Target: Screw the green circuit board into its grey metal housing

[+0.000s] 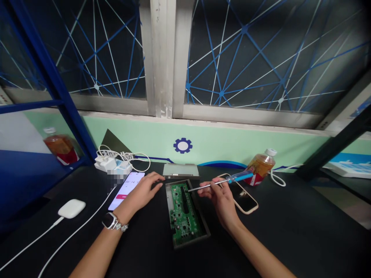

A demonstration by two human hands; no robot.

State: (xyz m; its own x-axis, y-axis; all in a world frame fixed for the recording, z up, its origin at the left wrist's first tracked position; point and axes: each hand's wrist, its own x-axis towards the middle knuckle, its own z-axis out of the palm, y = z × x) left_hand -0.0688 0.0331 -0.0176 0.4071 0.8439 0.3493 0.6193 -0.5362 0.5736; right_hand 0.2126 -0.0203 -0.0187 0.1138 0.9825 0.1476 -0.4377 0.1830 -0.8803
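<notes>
Right hand [218, 196] pinches the screwdriver [236, 177] mid-shaft, apparently steadying its tip over the circuit board [183, 228]; left hand [146, 190], loosely spread, appears empty.

The right hand [222, 200] holds a screwdriver [240, 177] over a green circuit board [181, 221].

The circuit board [185, 222] is green, the screwdriver handle [240, 178] blue, the tabletop [145, 251] black.
</notes>
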